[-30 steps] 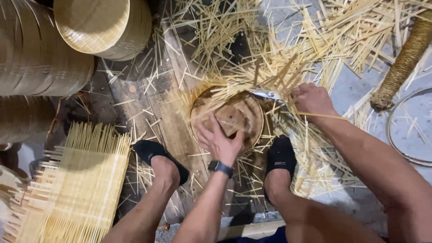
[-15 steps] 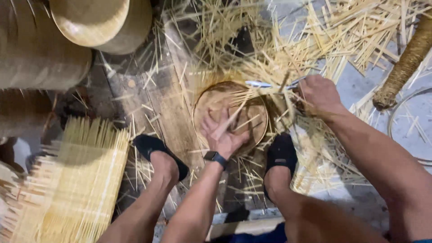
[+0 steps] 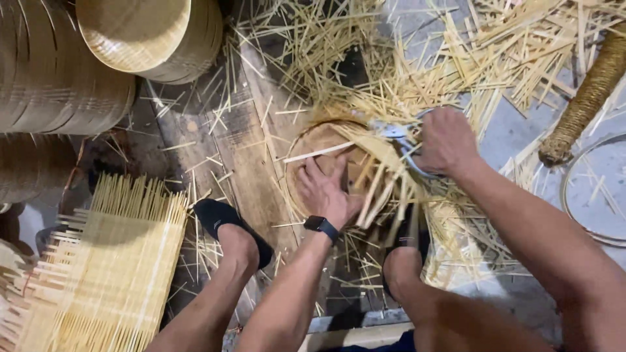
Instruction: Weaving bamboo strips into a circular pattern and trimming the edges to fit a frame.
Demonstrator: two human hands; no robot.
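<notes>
A round woven bamboo basket (image 3: 313, 143) lies on the wooden floor between my feet, with loose strip ends sticking out of its rim. My left hand (image 3: 326, 189) presses flat inside it, fingers spread, a dark watch on the wrist. My right hand (image 3: 447, 140) grips a pair of metal shears (image 3: 394, 133) at the basket's right rim, blades pointing left among the protruding strips. Cut bamboo strips (image 3: 404, 72) are piled behind and to the right of the basket.
Stacks of finished round baskets (image 3: 137, 32) stand at the upper left. A flat woven bamboo mat (image 3: 111, 261) lies at the lower left. A rope-wrapped pole (image 3: 583, 101) and a hoop (image 3: 590, 195) are on the right. My feet wear black slippers (image 3: 225, 221).
The basket has been turned under my left hand and its untrimmed strips now face right. My right hand with the shears has stayed at the rim, cutting strips.
</notes>
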